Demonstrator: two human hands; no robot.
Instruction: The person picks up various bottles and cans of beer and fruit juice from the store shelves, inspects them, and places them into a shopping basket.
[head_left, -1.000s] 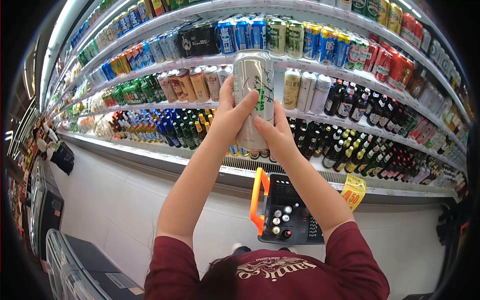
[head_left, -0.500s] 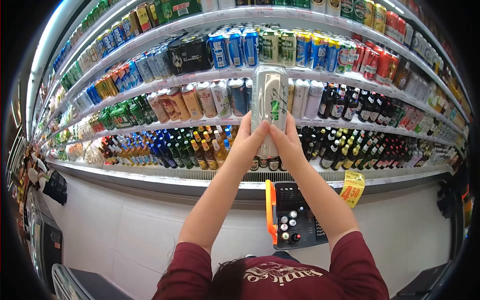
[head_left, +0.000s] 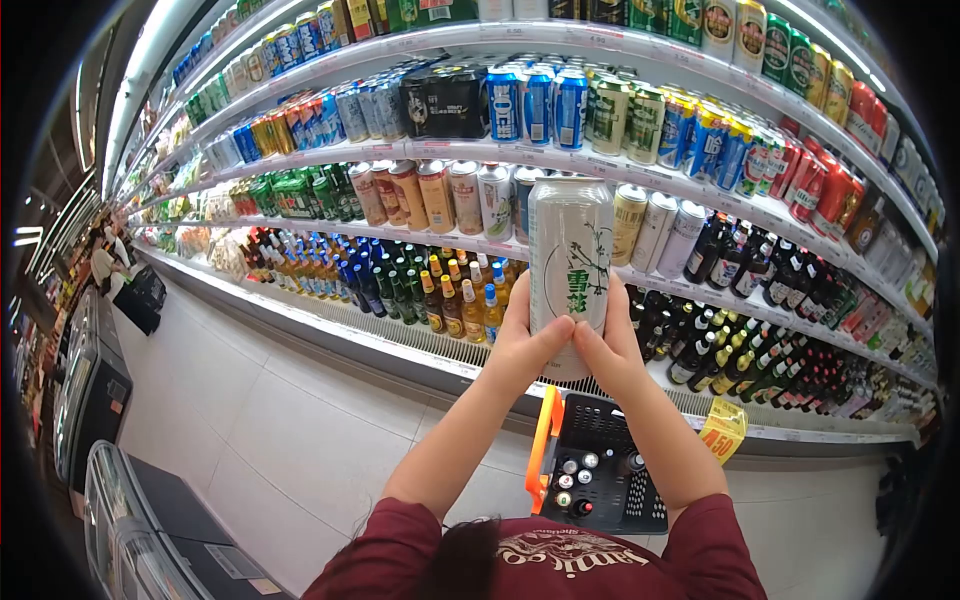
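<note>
A tall white can [head_left: 572, 262] with green characters and a branch drawing is held upright between both palms, in front of the shelves. My left hand [head_left: 528, 335] wraps the can's left side, its thumb on the lower front. On the right side my right hand [head_left: 612, 335] grips it, thumb beside the other. The fingers behind the can are hidden. Below the forearms, a black basket [head_left: 640, 505] with an orange handle [head_left: 543, 445] holds several cans and bottles.
Curved shelves [head_left: 470, 240] carry rows of cans and bottles. A yellow price tag [head_left: 722, 430] hangs at the lower shelf edge. Grey freezer cabinets [head_left: 150, 510] stand at the lower left. A person [head_left: 105, 262] is far off at the left.
The can and both hands have moved lower and slightly right, and its printed front now faces the camera more clearly. The view has tilted and turned, showing more of the aisle at left.
</note>
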